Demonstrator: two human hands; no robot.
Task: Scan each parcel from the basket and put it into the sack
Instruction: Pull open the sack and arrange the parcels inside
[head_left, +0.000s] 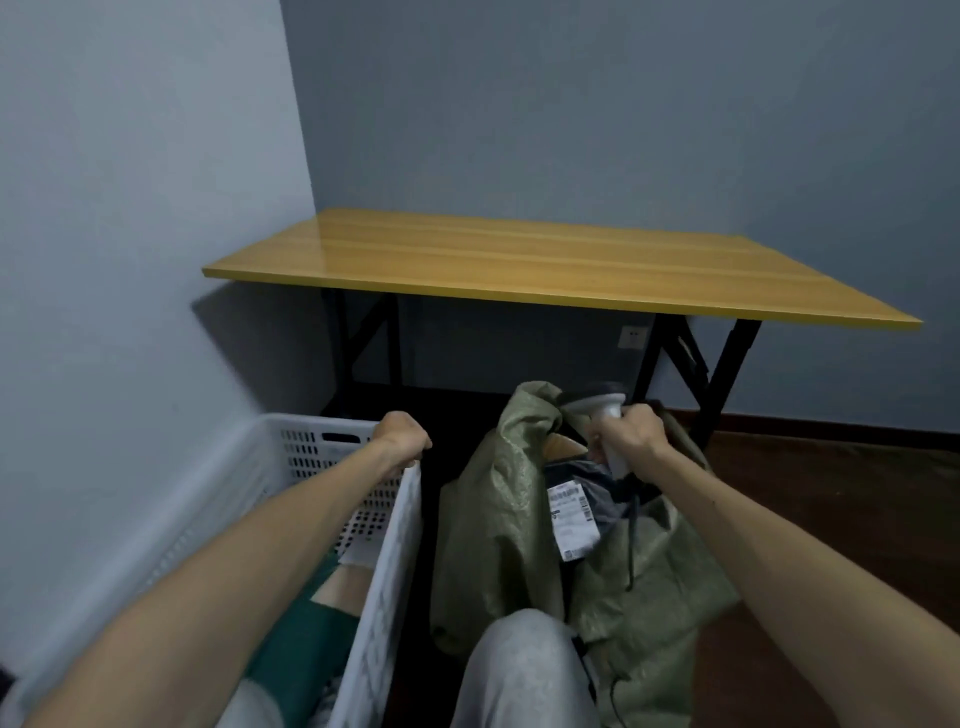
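Our right grip (628, 434) was clamped in a fist round the handle of the scanner (602, 402), fingers fully curled with no gap showing. The scanner's long axis ran near upright through that fist. Its head sat above the knuckles, pointing away from us and a little left, with the handle end and cable (631, 545) below. Just under this grip lay the open mouth of the sack (493, 530). Inside it was a dark parcel (576, 473), its white label (571, 512) face up with the long side running toward us. Our left grip (402, 436), well left of the right one, was curled tight over the rim of the basket (311, 452). Below that wrist, in the basket, lay a green parcel (296, 654).
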